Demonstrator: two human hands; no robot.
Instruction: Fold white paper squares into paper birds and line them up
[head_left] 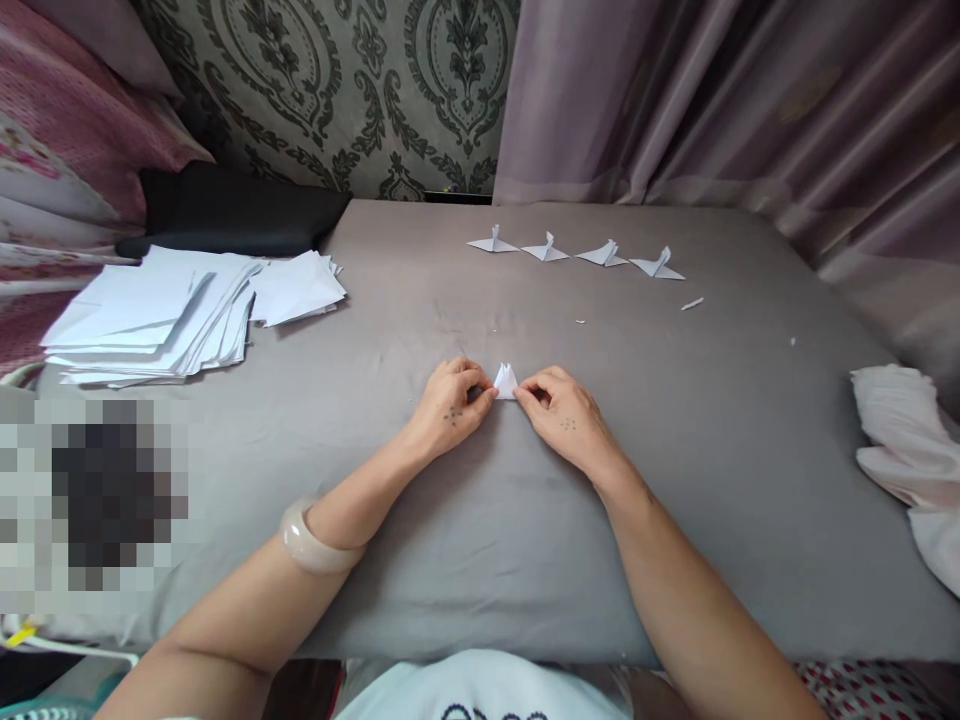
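A small white folded paper piece (505, 381), roughly triangular with split points at its top, is held between my two hands near the middle of the grey cloth-covered surface. My left hand (453, 402) pinches its left lower corner between thumb and fingers. On the opposite side, my right hand (561, 410) pinches the right edge in the same way. Farther back stands a row of several folded white paper birds (601, 254), wings spread and necks upright.
Stacked white paper sheets (154, 310) and a smaller pile of paper (296, 288) lie at the left, before a black item (240, 210). Paper scraps (691, 304) dot the grey surface (525, 560). Crumpled white cloth (904, 440) sits at the right edge.
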